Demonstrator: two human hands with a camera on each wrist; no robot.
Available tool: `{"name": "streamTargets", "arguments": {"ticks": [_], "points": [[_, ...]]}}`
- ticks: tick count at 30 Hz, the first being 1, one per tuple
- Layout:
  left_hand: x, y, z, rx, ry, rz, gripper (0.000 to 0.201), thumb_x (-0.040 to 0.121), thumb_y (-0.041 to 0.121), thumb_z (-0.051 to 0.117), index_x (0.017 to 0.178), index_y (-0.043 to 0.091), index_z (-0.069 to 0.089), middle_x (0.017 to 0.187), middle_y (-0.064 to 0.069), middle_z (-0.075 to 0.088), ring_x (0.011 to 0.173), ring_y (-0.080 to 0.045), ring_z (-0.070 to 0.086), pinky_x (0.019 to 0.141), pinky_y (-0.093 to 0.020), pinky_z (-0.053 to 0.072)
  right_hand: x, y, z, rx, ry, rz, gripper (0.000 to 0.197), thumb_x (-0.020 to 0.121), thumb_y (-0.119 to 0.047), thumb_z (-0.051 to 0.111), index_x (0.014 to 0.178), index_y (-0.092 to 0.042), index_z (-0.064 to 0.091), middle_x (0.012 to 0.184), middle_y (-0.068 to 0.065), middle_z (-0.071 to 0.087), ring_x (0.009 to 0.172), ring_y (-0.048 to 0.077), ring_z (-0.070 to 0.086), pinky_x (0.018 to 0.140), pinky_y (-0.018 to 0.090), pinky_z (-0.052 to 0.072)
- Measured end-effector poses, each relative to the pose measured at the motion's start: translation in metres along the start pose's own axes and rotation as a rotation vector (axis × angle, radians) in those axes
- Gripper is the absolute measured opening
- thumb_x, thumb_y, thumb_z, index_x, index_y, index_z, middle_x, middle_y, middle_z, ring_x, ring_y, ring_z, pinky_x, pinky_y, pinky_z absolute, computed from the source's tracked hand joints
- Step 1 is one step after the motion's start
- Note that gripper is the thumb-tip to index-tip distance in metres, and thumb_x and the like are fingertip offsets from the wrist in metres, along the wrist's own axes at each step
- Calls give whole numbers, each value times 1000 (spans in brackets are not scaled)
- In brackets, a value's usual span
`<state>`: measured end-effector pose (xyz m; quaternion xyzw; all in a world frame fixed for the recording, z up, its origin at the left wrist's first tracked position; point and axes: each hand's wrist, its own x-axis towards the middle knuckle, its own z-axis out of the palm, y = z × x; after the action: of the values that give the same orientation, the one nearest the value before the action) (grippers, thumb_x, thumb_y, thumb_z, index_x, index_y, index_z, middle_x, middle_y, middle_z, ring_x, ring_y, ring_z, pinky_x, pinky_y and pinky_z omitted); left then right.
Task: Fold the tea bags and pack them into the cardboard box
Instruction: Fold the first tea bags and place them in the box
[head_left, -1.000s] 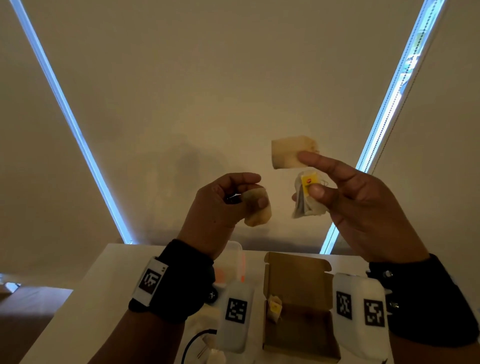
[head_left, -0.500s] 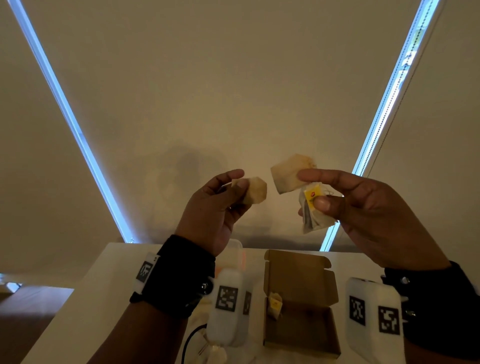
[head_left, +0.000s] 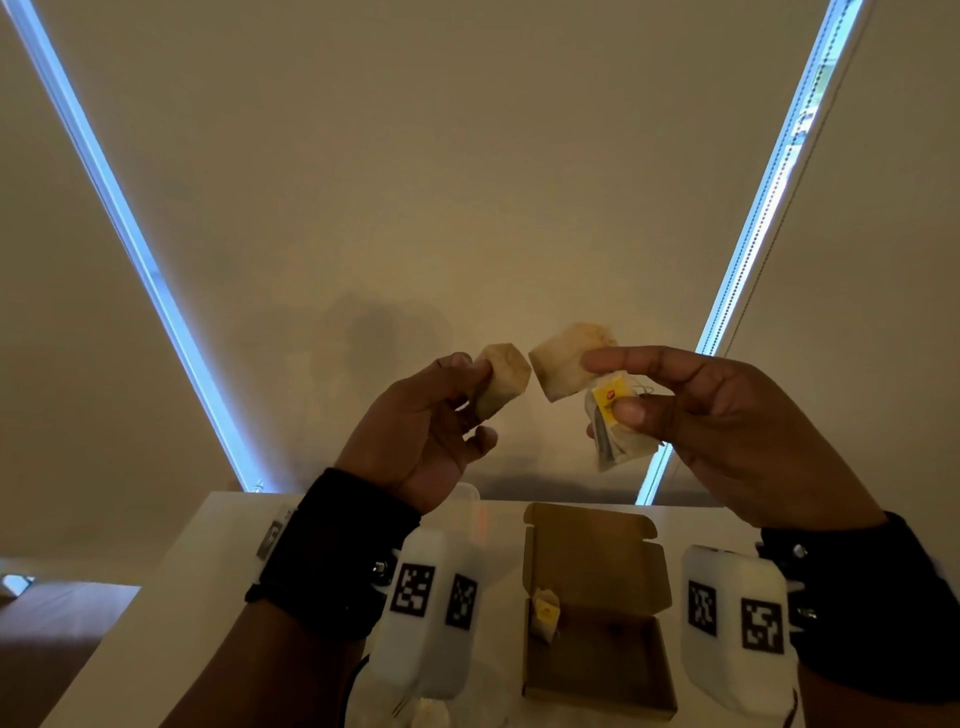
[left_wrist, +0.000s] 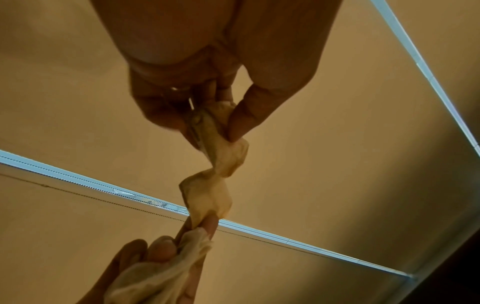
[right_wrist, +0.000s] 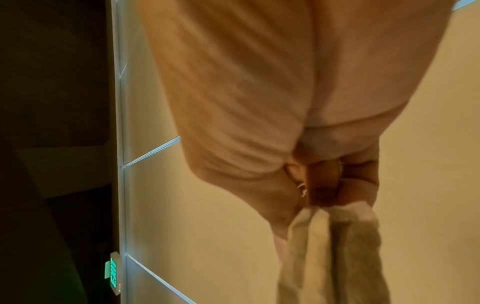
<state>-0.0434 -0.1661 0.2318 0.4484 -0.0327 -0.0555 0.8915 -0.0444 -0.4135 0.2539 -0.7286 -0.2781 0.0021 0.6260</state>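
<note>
Now that both have drawn closer: left hand (head_left: 415, 421) and right hand (head_left: 727, 415) each pinching tea bags (head_left: 566, 366), nearly touching.

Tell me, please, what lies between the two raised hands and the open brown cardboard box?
Head view: only air lies between the left hand, the right hand and the box.

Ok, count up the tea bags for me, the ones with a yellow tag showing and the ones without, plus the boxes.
Tea bags with a yellow tag showing: 2
Tea bags without a visible tag: 2
Cardboard boxes: 1
Total: 5
</note>
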Motion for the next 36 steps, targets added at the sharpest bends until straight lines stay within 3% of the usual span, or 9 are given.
{"name": "streamTargets", "arguments": {"ticks": [2, 5, 10, 16, 20, 22, 27, 30, 36], "points": [[0, 1, 0, 9, 7, 12, 19, 76, 14, 72, 85, 17, 55, 76, 2, 58, 62, -12, 57, 60, -27, 40, 2, 0, 0, 5, -3, 4, 39, 82, -17, 67, 120, -22, 71, 120, -1, 74, 110, 21, 71, 92, 26, 55], [0, 1, 2, -31, -47, 55, 32, 72, 7, 75, 102, 12, 65, 83, -4, 65, 65, -14, 57, 58, -25, 47, 4, 1, 0, -47, -20, 4, 39, 83, -21, 68, 121, -25, 70, 123, -3, 72, 110, 20, 70, 95, 32, 56], [-1, 2, 3, 159, -112, 141, 27, 82, 2, 70, 108, 7, 69, 91, -6, 72, 72, -14, 64, 64, -24, 52, 5, -1, 1, -47, -46, 17, 40, 81, -19, 68, 121, -25, 69, 119, -7, 74, 106, 19, 72, 86, 22, 56], [-4, 5, 4, 596, -105, 312, 18, 74, 35, 80, 89, 27, 78, 95, -4, 74, 81, -17, 65, 71, -29, 51, 8, -7, 1, -87, -122, 41, 42, 80, -20, 68, 121, -28, 66, 114, -9, 75, 103, 15, 73, 85, 20, 56], [-3, 8, 4, 832, -104, 406, 12, 80, 24, 83, 90, 31, 79, 118, 7, 73, 113, -10, 67, 102, -39, 49, 8, -11, 0, -107, -167, 84, 46, 78, -20, 69, 124, -25, 66, 117, -8, 74, 103, 15, 73, 86, 19, 55], [-4, 10, 5, 878, -120, 410, 16, 84, 14, 79, 92, 28, 79, 126, 11, 71, 122, -6, 63, 106, -36, 47, 9, -13, -1, -124, -185, 95, 47, 77, -23, 69, 124, -24, 66, 118, -8, 74, 104, 16, 72, 89, 21, 56], [-6, 9, 10, 835, -144, 404, 20, 87, 5, 74, 94, 23, 79, 94, 2, 80, 94, -14, 74, 91, -29, 57, 9, -15, -2, -183, -217, 108, 45, 78, -27, 71, 122, -22, 68, 117, -3, 74, 105, 18, 72, 100, 36, 54], [-6, 6, 10, 807, -137, 414, 18, 87, 4, 74, 93, 21, 79, 90, 1, 79, 89, -14, 74, 86, -25, 56, 9, -14, -3, -200, -215, 106, 45, 76, -30, 71, 121, -23, 69, 115, -2, 75, 104, 19, 72, 98, 38, 55], [-2, -7, 9, 695, -71, 405, 24, 84, 8, 75, 104, 22, 76, 86, 4, 75, 83, -15, 70, 80, -30, 54, 9, -9, 2, -200, -139, 62, 35, 77, -27, 68, 113, -27, 70, 107, -14, 76, 97, 8, 72, 81, 14, 54]]}}
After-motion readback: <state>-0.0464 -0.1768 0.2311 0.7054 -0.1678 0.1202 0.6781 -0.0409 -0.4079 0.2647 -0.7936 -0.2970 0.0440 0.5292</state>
